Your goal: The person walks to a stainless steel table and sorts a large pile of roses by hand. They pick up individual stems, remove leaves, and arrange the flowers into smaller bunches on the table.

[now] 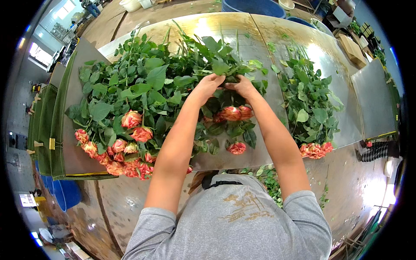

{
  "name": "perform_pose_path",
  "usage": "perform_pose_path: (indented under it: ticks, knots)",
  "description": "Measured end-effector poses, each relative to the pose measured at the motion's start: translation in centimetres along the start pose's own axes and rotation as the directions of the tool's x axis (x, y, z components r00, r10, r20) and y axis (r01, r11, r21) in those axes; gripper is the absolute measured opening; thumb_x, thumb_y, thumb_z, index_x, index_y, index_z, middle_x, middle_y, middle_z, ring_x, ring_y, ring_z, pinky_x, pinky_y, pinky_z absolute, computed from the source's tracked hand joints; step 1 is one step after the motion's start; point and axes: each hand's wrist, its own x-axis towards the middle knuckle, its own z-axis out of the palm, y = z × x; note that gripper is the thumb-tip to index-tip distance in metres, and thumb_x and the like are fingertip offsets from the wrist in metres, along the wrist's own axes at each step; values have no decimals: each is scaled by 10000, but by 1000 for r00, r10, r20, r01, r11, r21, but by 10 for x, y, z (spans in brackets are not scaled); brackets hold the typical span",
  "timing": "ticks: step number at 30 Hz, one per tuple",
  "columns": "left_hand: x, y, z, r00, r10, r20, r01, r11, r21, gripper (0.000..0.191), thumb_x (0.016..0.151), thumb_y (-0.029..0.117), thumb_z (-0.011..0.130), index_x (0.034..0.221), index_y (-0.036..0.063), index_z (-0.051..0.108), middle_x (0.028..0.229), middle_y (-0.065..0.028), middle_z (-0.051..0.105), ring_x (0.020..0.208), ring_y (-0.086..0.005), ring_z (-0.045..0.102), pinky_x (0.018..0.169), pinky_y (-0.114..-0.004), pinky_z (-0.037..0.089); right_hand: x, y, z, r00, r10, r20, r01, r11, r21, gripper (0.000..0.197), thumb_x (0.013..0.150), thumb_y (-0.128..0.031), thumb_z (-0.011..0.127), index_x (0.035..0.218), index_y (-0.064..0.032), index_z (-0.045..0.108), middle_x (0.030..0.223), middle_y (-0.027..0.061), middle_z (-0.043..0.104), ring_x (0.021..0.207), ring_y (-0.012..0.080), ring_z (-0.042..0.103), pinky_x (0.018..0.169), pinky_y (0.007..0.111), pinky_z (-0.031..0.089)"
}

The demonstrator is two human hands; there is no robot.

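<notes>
Both my hands close around the leafy stems of a bunch of red-and-cream roses (232, 113) over the metal table (234, 162). My left hand (209, 86) grips from the left and my right hand (242, 87) from the right; leaves partly hide the fingers of both. The blooms hang towards me between my forearms. One rose (237, 148) lies lower, near the table's front edge. A large heap of leafy rose stems (130, 78) covers the table's left, its blooms (130, 165) at the front edge. A smaller bunch (307, 97) lies at the right, blooms towards me.
Green cloth (45, 130) with clips hangs at the left beside an upright metal panel (81, 61). A large blue tub (253, 7) stands beyond the table, another blue container (66, 194) at lower left. Fallen leaves (272, 182) lie on the floor. A person (91, 7) is far back left.
</notes>
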Motion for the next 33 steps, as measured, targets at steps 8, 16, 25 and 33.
perform_pose_path:
  ticks: [8,16,25,33]
  knots:
    - [8,-89,-29,821,433,-372,-47,700,712,227,773,197,579,911,30,649,852,-210,639,821,-367,609,734,-425,484,-27,-15,-26,973,194,-129,-140,929,343,734,696,-277,712,1300,12,411,1243,150,501,1147,241,450,981,360,300]
    - [15,-89,-12,710,444,-547,166,649,742,363,733,193,685,988,24,490,984,-208,553,894,-382,572,780,-470,468,-11,37,-57,973,183,-139,-95,872,480,871,643,-240,758,1341,33,315,1255,157,488,1152,247,442,978,384,298]
    - [35,-78,-27,836,-73,-543,439,682,585,650,822,288,635,1359,74,339,1279,-161,469,1103,-339,506,898,-474,447,-14,28,-12,955,99,-278,25,911,411,737,715,-88,703,1313,104,316,1024,171,633,1012,206,565,911,330,407]
    - [25,-65,-44,923,-151,-354,157,987,-10,616,747,211,673,1295,47,444,1283,-133,492,1148,-262,474,885,-407,404,-13,17,-3,960,102,-261,-5,938,346,734,695,-94,689,1308,103,335,1081,157,591,902,189,588,808,298,459]
